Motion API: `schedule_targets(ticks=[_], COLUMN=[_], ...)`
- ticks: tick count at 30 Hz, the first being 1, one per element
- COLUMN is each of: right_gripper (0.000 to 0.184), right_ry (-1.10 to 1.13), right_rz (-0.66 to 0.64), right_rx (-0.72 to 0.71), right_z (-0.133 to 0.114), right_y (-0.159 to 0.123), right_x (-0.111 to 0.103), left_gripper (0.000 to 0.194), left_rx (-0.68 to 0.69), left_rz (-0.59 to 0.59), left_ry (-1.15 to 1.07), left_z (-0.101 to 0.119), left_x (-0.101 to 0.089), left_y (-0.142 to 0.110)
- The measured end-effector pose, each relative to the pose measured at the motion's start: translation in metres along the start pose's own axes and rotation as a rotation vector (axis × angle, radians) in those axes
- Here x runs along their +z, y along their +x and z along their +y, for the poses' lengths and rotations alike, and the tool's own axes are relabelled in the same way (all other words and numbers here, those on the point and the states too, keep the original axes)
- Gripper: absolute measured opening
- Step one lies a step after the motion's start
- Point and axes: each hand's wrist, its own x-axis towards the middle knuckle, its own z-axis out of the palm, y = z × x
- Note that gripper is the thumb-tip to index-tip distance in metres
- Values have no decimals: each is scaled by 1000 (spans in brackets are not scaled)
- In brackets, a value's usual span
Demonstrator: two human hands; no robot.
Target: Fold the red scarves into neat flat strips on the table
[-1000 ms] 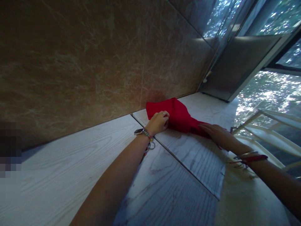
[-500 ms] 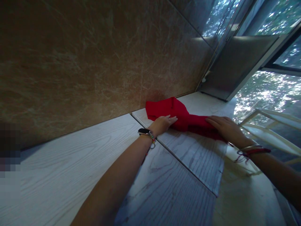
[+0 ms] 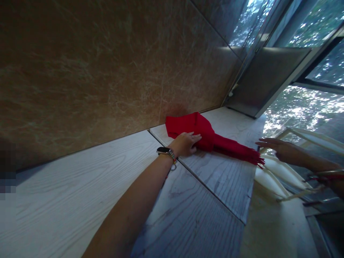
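Observation:
A red scarf (image 3: pixel 204 125) with a fringed end lies folded on the pale wood-grain surface (image 3: pixel 129 168), close against the wall. Its wider folded part is on the left, and a narrow strip runs right to the fringe. My left hand (image 3: pixel 186 144) rests on the near side of the folded part, fingers stretched out flat. Beyond the fringed end, my right hand (image 3: pixel 279 148) is in the air, apart from the scarf, fingers extended and holding nothing.
A brown marbled tile wall (image 3: pixel 107 71) rises behind the surface. At the far right end stands a grey metal panel (image 3: pixel 264 80) beside a window (image 3: pixel 322 68) with trees outside. A cream-coloured frame (image 3: pixel 311 138) is below my right hand, past the surface's edge.
My right hand has left the scarf and moved right, away from it. The scarf's narrow strip and fringe are now uncovered. My left hand has stayed nearly in place.

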Motion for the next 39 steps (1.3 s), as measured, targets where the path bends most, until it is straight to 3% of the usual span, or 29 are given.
schedule_targets(ticks=[2,6,9,12,15,20,25,33,36,39], right_gripper=[52,44,53,57,60,58,58,57,45,45], right_ry=[58,204,310,352,363,370,355,436,429,415], right_rz=[12,116,152,135,128,83,76,195,230,173], right_rx=[17,92,84,38,54,31,108,-60,64,199], right_z=[-23,-106,-163,-190,-190,-184,-196,-191,-181,-178], right_y=[15,68,105,121,122,123,124,110,131,158], right_x=[-10,-9,14,45,64,65,64,50,40,35], left_gripper=[62,70,56,47,43,40,39,39,27,9], left_rx=[-1,-42,-112,-180,-212,-354,-363,-189,-169,-206], left_rz=[29,-2,-19,21,98,220,194,114,153,206], left_ry=[-3,-29,-23,10,51,62,-8,-38,-80,-215], left_z=[0,-1,-1,-1,-1,-2,-5,-5,-2,-5], left_x=[-1,1,0,1,3,7,4,-7,-4,0], left_y=[-2,-3,-3,-2,-1,-1,-8,-17,-11,-7])
